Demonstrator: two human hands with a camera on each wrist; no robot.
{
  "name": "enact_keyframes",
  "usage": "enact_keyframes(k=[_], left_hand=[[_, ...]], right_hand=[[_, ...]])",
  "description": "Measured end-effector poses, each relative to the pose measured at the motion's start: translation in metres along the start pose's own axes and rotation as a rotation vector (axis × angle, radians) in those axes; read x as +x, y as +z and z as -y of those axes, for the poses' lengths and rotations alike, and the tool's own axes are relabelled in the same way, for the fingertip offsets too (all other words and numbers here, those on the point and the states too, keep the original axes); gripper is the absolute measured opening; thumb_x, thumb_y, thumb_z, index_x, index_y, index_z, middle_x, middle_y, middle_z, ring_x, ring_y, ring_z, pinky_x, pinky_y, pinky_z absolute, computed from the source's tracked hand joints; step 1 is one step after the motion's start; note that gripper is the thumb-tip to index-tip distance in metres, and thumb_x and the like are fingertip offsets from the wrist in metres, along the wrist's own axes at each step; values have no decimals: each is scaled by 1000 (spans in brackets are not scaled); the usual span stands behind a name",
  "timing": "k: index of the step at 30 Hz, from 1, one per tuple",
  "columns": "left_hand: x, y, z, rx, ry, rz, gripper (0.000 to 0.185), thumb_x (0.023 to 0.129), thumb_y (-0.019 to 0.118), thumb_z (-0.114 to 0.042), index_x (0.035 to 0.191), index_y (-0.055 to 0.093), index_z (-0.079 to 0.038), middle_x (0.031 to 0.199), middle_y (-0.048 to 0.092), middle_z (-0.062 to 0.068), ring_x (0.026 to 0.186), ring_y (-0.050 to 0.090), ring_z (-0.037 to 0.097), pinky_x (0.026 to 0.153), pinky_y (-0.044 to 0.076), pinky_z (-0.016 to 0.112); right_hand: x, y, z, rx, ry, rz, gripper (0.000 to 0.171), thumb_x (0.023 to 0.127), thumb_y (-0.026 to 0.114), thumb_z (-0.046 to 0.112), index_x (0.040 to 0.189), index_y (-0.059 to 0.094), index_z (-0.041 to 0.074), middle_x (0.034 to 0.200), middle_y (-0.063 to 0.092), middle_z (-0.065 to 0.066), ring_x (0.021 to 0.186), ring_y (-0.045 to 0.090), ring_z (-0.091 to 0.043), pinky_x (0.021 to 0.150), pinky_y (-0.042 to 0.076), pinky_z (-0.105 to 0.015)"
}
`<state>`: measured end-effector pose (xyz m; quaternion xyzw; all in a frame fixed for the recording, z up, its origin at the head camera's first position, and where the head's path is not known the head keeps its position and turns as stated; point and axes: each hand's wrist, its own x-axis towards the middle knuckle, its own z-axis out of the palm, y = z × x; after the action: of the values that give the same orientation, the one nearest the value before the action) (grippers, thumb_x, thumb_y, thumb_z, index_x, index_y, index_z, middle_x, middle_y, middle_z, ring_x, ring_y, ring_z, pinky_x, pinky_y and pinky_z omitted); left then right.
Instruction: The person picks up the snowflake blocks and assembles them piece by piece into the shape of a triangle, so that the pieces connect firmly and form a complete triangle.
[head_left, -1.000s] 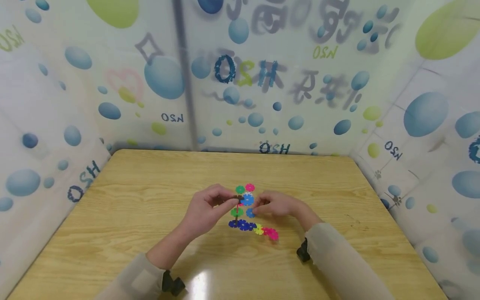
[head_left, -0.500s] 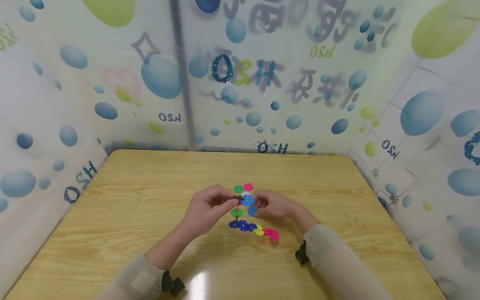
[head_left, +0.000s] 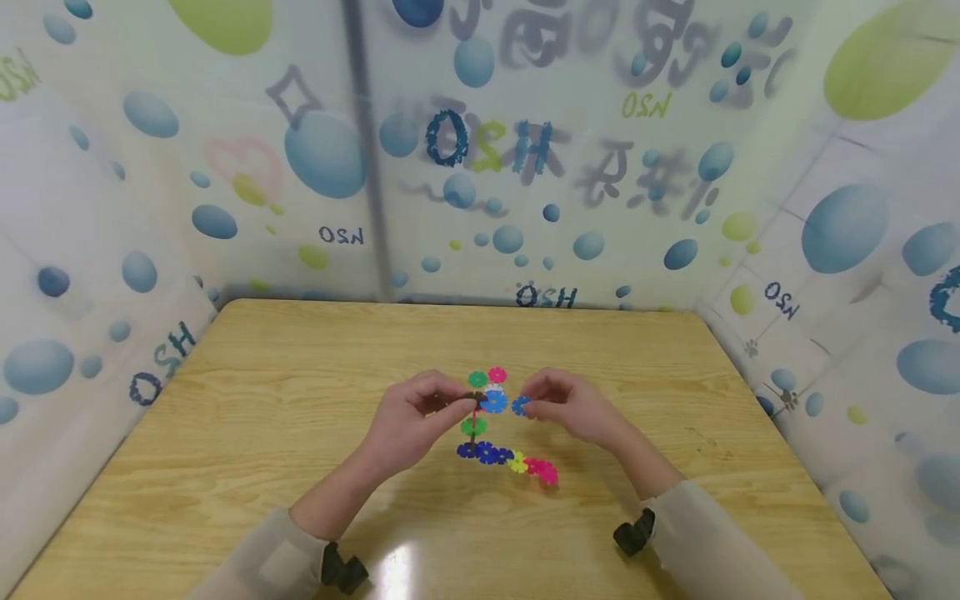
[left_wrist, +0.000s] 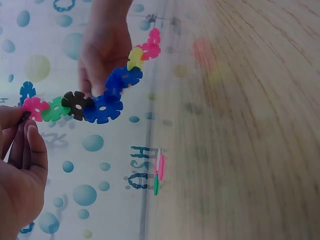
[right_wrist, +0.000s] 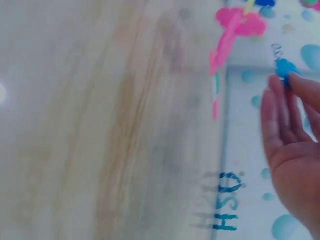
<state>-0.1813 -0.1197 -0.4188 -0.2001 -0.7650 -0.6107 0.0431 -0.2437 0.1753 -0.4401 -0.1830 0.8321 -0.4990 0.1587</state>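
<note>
My left hand point(head_left: 416, 421) pinches a dark snowflake disc point(head_left: 477, 401), part of a chain of interlocking plastic snowflake discs. A light blue disc point(head_left: 494, 402) sits at that upper end. In the left wrist view the chain runs through a pink disc point(left_wrist: 35, 108), a green disc point(left_wrist: 55, 109) and a brown disc point(left_wrist: 77, 105). Beyond these come dark blue discs point(left_wrist: 103, 108), a yellow disc point(left_wrist: 135, 58) and pink ones at the far end. Between thumb and fingers, my right hand point(head_left: 573, 408) pinches a separate blue disc point(head_left: 521, 406), just right of the chain's light blue disc.
Loose on the wooden table point(head_left: 300, 358), beyond the hands, lie a green disc point(head_left: 477, 379), a pink disc point(head_left: 497, 375) and a white disc point(head_left: 494, 389). Printed wall sheets point(head_left: 420, 250) with bubbles and lettering stand behind the table and along both sides.
The right hand has shifted right and slightly up with its blue disc, away from below the chain's light blue disc. My left hand holds nearly the same place.
</note>
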Motion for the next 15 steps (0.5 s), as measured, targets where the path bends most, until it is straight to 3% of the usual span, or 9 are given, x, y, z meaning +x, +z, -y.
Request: enact_keyframes(k=[3, 6, 10, 15], left_hand=[[0, 0, 0, 0, 1, 0, 7, 101, 80, -13, 107, 82, -13, 106, 78, 6, 90, 73, 15, 80, 63, 25], [0, 1, 1, -3, 0, 3, 6, 101, 80, -13, 107, 82, -14, 106, 78, 6, 90, 73, 15, 80, 63, 25], [0, 2, 3, -5, -1, 6, 6, 101, 80, -13, 107, 82, -14, 106, 78, 6, 90, 73, 15, 79, 63, 26], [0, 3, 2, -3, 5, 4, 6, 101, 80, -12, 107, 82, -14, 106, 78, 6, 90, 74, 14, 80, 63, 25]], right_hand=[[-13, 2, 9, 117, -55, -73, 21, 104, 78, 23, 122, 74, 12, 114, 76, -7, 106, 74, -32, 97, 65, -44], [-24, 6, 20, 186, -123, -117, 20, 103, 79, 21, 120, 74, 10, 114, 76, -7, 105, 76, -31, 95, 66, -36], [-33, 11, 31, 192, -212, -153, 17, 103, 79, 15, 117, 74, 8, 112, 76, -6, 98, 77, -23, 87, 66, -29], [-38, 15, 38, 183, -270, -168, 15, 103, 78, 10, 117, 74, 8, 112, 75, -6, 93, 75, -17, 84, 66, -28]])
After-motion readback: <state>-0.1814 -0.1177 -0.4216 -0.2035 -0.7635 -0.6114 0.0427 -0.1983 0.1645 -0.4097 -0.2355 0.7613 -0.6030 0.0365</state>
